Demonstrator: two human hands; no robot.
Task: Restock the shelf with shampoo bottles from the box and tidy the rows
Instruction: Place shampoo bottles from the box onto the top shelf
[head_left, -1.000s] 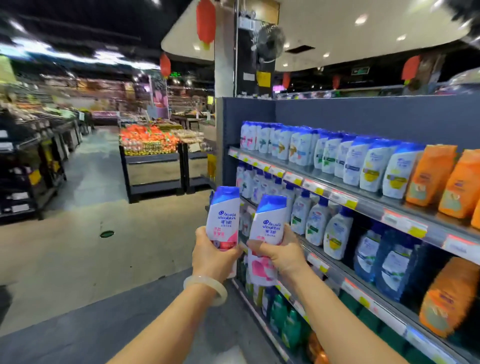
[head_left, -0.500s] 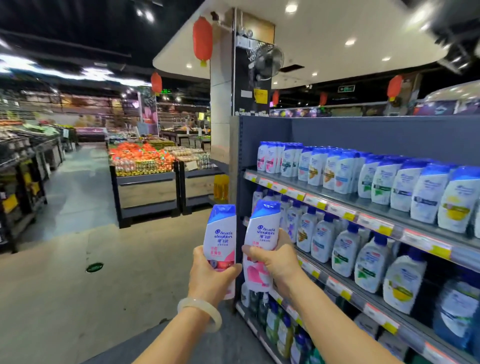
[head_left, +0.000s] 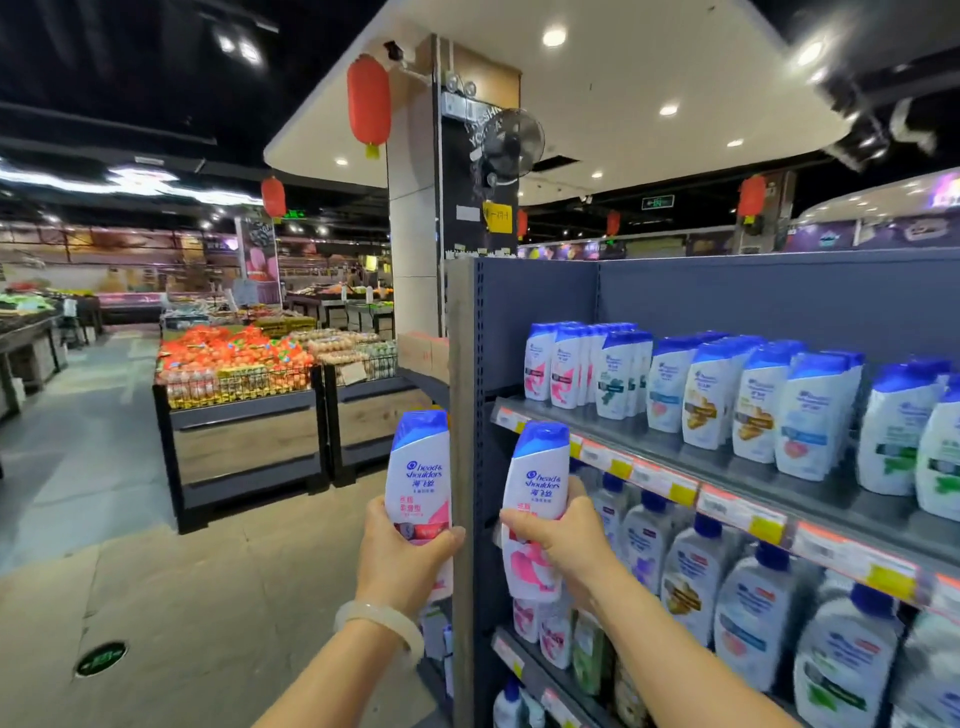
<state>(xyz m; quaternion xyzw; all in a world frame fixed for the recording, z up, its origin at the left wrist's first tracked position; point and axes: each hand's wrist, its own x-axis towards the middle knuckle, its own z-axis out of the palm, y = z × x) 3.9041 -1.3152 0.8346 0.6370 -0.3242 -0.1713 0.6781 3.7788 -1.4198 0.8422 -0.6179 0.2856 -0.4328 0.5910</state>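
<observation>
I hold two white shampoo bottles with blue caps and pink labels upright in front of me. My left hand (head_left: 399, 558) grips the left bottle (head_left: 420, 467) just outside the shelf's end panel. My right hand (head_left: 558, 540) grips the right bottle (head_left: 535, 493) in front of the shelf's left end, below the top shelf board (head_left: 727, 467). On that board stand rows of matching bottles; the pink-label row (head_left: 553, 364) is at its far left. The box is out of view.
Lower shelves (head_left: 769, 587) carry larger pump bottles and more small ones. The grey end panel (head_left: 463, 467) stands between my two bottles. Left of it lies open aisle floor, with a produce stand (head_left: 239, 415) farther back. A pillar with a fan rises behind the shelf.
The view has swung left along the shelf and closed in on its end. Both hands with their bottles have risen and drawn nearer the top shelf's left end.
</observation>
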